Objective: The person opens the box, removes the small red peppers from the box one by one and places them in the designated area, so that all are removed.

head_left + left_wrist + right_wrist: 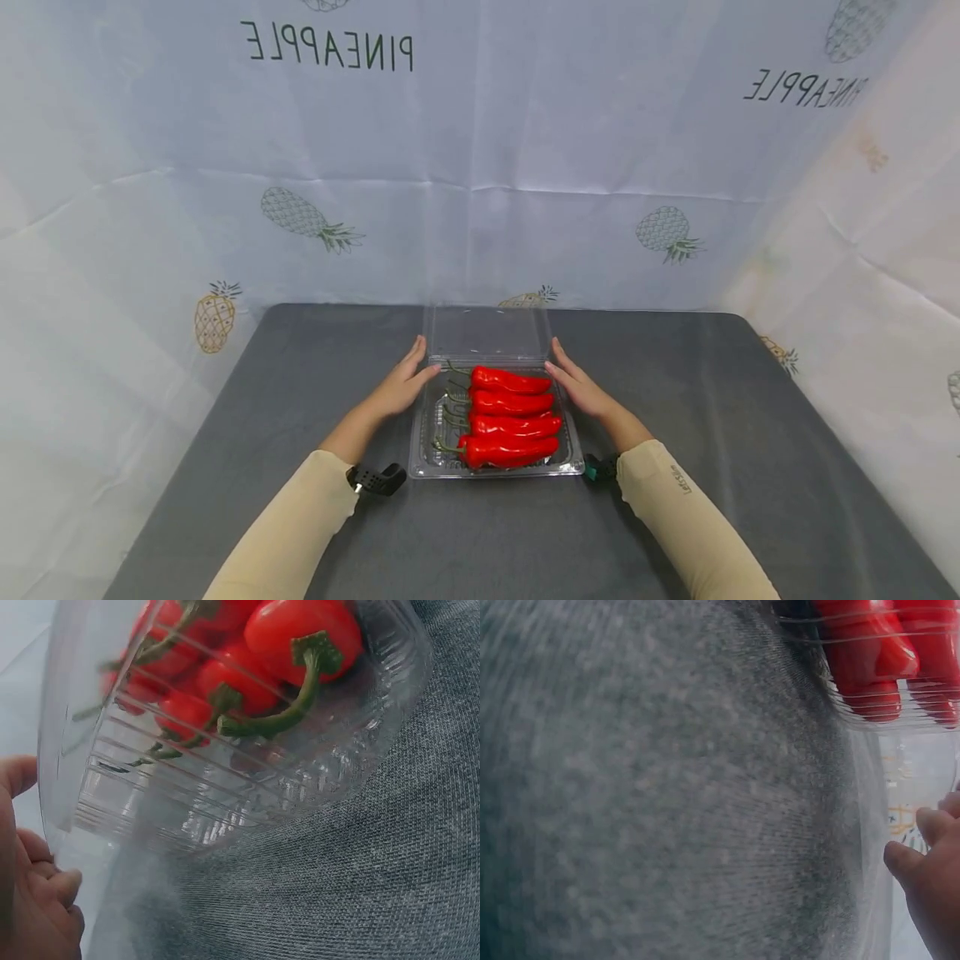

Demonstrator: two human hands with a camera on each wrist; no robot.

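A clear plastic clamshell box point(498, 477) lies on the table with its transparent lid point(487, 333) raised at the back. In its tray several red peppers point(512, 451) lie side by side, green stems to the left. My left hand point(397, 387) is at the box's back left corner, thumb at the rim and fingers extended along the outside. In the left wrist view, its fingers point(64, 889) show beside the clear plastic edge. At the back right corner, my right hand point(587, 390) mirrors this, with straight fingers and the thumb by the rim.
The dark grey table point(315, 350) extends around the box. Behind it hangs a pale curtain point(480, 233) printed with pineapples and mirrored lettering. Dark straps point(377, 479) sit at the wrists, beside cream sleeves point(288, 529).
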